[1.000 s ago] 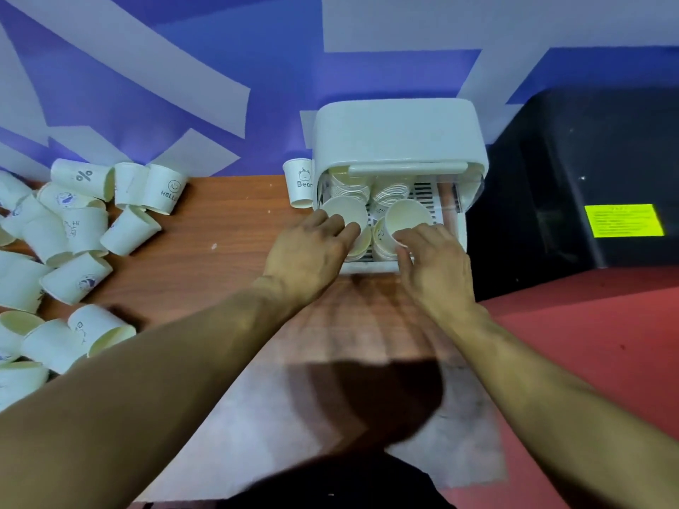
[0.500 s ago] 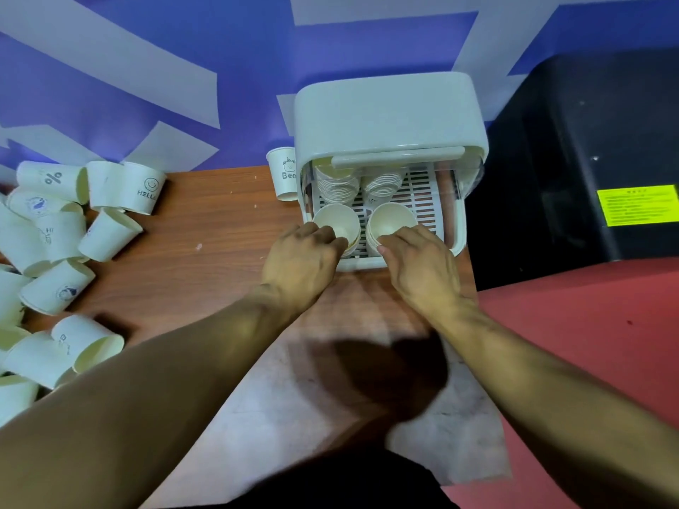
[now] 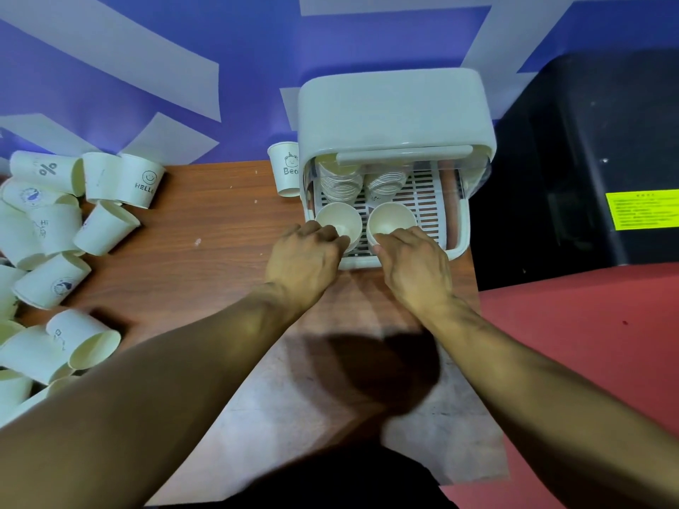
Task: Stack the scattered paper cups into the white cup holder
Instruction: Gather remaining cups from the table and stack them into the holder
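- The wooden table (image 3: 220,222) carries everything. The scattered paper cups (image 3: 55,229) lie tumbled at its left end, well apart from my hands.
- The white cup holder (image 3: 393,108) stands at the far right, lid raised so I can reach its slatted tray. Two nested stacks (image 3: 338,185) fill the back.
- My left hand (image 3: 303,260) curls its fingers round the near wall of the left cup (image 3: 336,220), upright at the tray's front.
- My right hand (image 3: 415,266) grips the right cup (image 3: 391,218) likewise, just beside it, probably to seat both.
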A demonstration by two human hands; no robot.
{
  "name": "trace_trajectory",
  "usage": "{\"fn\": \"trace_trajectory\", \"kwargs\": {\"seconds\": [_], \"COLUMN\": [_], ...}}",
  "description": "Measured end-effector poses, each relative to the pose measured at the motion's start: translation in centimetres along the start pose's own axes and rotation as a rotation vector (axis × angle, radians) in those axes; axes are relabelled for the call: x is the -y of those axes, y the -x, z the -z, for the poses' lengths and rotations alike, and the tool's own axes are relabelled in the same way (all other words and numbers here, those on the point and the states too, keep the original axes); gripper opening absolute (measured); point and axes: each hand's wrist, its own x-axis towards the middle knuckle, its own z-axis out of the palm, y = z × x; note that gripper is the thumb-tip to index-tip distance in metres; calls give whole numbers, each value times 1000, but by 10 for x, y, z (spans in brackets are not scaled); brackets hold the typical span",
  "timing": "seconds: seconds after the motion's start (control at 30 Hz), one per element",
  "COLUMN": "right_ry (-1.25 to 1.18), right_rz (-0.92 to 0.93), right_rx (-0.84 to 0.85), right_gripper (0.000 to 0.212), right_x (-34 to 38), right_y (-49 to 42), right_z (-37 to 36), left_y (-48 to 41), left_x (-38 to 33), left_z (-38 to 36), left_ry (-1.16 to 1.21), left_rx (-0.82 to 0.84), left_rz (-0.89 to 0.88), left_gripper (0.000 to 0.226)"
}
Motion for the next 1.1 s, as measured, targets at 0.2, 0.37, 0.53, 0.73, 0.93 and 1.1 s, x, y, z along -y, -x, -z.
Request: {"fn": "trace_trajectory", "kwargs": {"seconds": [0.2,0.37,0.53,0.73,0.93,1.1], "right_ry": [-41,-82,-100,-112,-143,-135], "right_rz": [-21,54,139,273,336,377], "right_rx": [-108,-161,-42,61,221,341], "right_gripper": [26,24,24,31,34,35], "right_x": [29,78,135,208,283,336], "right_y": [-2,1,-7,-12,-7,0], "right_z": [15,20,12,-17,-55,-90], "left_y": [16,45,92,165,236,286], "left_x": [16,40,76,136,187,221], "left_z": [4,15,22,16,3,-6], "left_ry": [63,87,53,33,59,114], "left_rx": [-124,-153,-132,-115,-64,-45], "left_rz": [37,94,202,358,530,675], "left_gripper": [18,34,40,29,31,27]}}
